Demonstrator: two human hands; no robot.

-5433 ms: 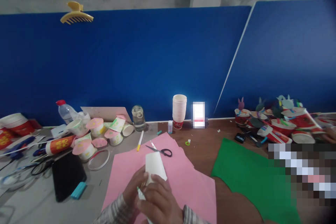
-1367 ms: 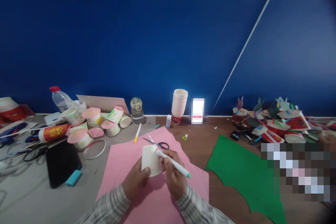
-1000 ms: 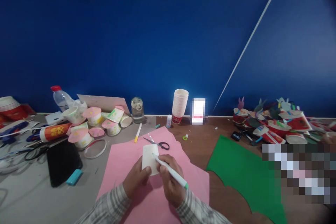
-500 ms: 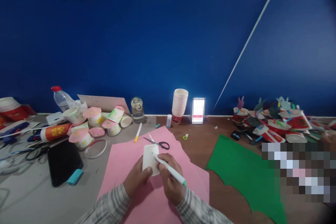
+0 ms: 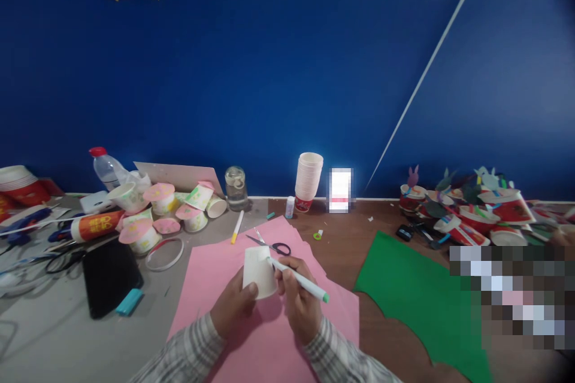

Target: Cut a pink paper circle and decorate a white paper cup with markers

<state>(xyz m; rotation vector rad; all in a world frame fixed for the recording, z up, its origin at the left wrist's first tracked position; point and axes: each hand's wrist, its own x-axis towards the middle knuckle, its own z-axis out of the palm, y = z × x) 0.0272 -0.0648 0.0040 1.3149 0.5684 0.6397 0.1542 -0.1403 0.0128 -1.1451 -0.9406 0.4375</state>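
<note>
A plain white paper cup (image 5: 259, 269) is tilted in my left hand (image 5: 234, 304), whose thumb presses on its side near the wide rim. My right hand (image 5: 302, 300) grips a white marker with a green end (image 5: 303, 281) like a pen. The marker's tip touches, or nearly touches, the cup's right side near its narrow end. Both hands are above the pink paper (image 5: 265, 344). Just beyond the cup, dark-handled scissors (image 5: 281, 248) lie on that paper with their blades parted.
Decorated small cups (image 5: 193, 215) and a black tablet-like slab (image 5: 112, 278) are at the left. At the back stand a glass jar (image 5: 236, 188) and stacked cups (image 5: 308, 179). Right of the pink paper lies green paper (image 5: 417, 293); red cup crafts (image 5: 471, 215) crowd behind it.
The marker tip has shifted right across the cup, and my right hand has moved slightly right with it. The cup has turned a little in my left hand, showing more of its side.
</note>
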